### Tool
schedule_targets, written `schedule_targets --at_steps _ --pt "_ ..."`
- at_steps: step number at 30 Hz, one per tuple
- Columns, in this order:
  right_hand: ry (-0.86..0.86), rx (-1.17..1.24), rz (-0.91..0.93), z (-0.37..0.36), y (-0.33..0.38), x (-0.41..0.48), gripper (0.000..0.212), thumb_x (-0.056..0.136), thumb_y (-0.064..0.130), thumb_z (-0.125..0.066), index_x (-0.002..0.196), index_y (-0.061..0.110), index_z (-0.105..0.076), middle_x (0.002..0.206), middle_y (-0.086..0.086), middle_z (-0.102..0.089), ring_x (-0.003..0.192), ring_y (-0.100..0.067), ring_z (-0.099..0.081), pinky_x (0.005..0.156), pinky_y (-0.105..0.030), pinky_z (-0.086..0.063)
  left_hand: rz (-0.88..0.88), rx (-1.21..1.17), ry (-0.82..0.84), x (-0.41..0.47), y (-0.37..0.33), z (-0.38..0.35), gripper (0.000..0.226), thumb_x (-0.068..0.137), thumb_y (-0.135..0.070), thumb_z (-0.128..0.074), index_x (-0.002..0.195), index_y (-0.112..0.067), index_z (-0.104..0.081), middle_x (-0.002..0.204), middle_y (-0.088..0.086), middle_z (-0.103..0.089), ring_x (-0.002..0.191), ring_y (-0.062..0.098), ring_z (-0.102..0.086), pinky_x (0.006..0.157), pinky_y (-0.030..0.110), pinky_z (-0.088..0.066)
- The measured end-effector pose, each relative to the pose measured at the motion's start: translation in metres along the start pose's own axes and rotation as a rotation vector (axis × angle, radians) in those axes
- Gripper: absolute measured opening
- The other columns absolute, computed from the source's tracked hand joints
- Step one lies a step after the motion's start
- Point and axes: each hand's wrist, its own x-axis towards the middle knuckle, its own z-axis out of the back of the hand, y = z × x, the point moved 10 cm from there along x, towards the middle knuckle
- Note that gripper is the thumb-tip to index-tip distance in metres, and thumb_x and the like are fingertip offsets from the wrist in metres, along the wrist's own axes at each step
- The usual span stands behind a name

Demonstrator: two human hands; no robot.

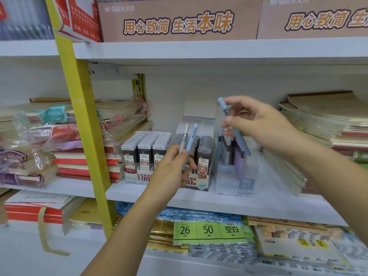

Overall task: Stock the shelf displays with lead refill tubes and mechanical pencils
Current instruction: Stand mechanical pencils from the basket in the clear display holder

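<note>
Gripping two pencils [192, 138], the left hand [171, 168] hovers; the right hand [260, 124] pinches a blue pencil [242, 143] at the pencil-filled box [229, 176].

Dark lead refill tubes [144, 152] stand in tight rows in two display boxes [139, 179] on the shelf. Just right of them, a clear pencil display [227, 182] holds upright lilac and blue pencils [240, 166]. A blue mechanical pencil [242, 142] tilts above it, pinched in the right hand [264, 126]. A pair of pencils [192, 136], one white, one blue, stands nearly upright in the left hand [171, 172]
</note>
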Motion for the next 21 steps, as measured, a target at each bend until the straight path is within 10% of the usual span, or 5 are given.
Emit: schedule_targets --at_steps 21 --pt "-0.032 -0.864 0.194 -0.002 -0.04 0.048 0.018 0.082 0.022 -0.072 0.093 0.022 -0.056 0.087 0.005 -0.065 0.084 -0.013 -0.061 0.063 -0.022 -0.036 -0.02 -0.025 0.009 0.005 0.016 0.008 0.018 0.106 -0.027 -0.043 0.102 -0.02 -0.059 0.072 -0.008 -0.064 0.051 0.003 -0.043 0.045 0.018 -0.035"
